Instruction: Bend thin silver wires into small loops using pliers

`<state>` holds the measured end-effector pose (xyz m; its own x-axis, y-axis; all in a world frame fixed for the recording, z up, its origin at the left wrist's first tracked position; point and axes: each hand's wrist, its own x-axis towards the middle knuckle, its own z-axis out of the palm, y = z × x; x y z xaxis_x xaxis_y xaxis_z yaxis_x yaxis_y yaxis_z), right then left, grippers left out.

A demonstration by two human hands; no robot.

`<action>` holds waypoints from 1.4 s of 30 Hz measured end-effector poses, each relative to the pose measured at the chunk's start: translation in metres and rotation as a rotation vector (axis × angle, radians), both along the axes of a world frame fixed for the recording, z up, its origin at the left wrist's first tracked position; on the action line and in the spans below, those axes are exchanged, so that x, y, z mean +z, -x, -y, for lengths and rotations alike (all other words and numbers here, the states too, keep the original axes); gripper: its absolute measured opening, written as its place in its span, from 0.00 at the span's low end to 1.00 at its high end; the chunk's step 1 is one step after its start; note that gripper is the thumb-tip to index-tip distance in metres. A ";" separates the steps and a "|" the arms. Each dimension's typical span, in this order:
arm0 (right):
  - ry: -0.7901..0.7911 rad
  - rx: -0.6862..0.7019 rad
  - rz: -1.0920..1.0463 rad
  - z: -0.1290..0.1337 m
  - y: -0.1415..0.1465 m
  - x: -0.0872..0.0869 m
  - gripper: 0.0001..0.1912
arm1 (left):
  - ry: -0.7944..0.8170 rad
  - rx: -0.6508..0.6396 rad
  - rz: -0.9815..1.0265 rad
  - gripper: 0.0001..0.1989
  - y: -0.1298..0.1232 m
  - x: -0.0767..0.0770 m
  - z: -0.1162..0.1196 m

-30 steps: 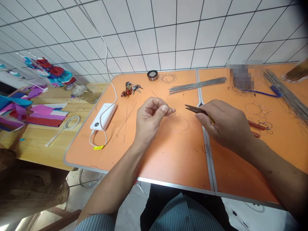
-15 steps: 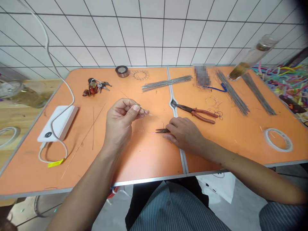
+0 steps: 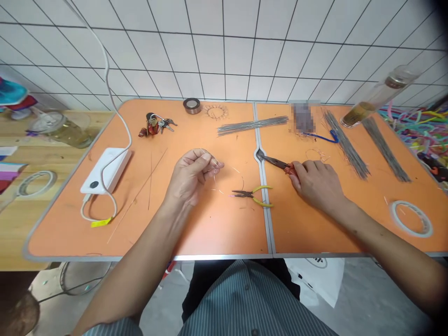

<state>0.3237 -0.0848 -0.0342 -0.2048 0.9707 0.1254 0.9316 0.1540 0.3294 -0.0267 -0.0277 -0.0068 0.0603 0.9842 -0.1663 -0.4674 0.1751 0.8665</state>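
Note:
Between thumb and fingers, my left hand [image 3: 196,172] pinches a thin copper-coloured wire [image 3: 216,181] above the orange table [image 3: 224,233]. My right hand [image 3: 317,184] is closed over the handles of the red-handled pliers [image 3: 278,162], whose dark jaws rest over the oval fitting at the table's seam. Between my two hands lie the small yellow-handled pliers [image 3: 250,193], jaws pointing left and handles spread. A curved bit of wire lies just behind them. The ends of the red handles are hidden under my right hand.
Toward the back are keys [image 3: 159,125], dark tape [image 3: 192,106], a wire ring [image 3: 215,112] and straight wire bundles [image 3: 252,125]. A white power bank [image 3: 106,171] with its cable stands left. At right, a tilted glass bottle [image 3: 380,95] and a white tape roll [image 3: 411,218].
My right hand has let go of the yellow-handled pliers and moved right onto the red-handled pliers. My left hand still pinches the wire. The camera view has shifted slightly.

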 end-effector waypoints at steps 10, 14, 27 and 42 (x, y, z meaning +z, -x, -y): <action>0.054 -0.182 -0.564 0.018 -0.001 0.026 0.18 | 0.010 0.125 0.059 0.19 0.005 -0.002 0.011; 0.068 -0.069 -0.652 0.034 0.015 0.018 0.15 | 0.017 0.163 0.091 0.19 -0.001 -0.003 0.020; -0.300 0.481 -0.307 0.030 0.072 0.007 0.13 | -0.033 0.224 0.183 0.20 -0.021 -0.001 0.047; -0.291 0.469 -0.240 0.024 0.084 0.009 0.21 | -0.077 0.301 0.042 0.22 -0.019 -0.003 0.050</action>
<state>0.2395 -0.1086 -0.0253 -0.5358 0.7025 0.4683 0.8396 0.5017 0.2081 -0.0076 -0.0779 -0.0099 -0.2305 0.9685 -0.0945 -0.5243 -0.0418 0.8505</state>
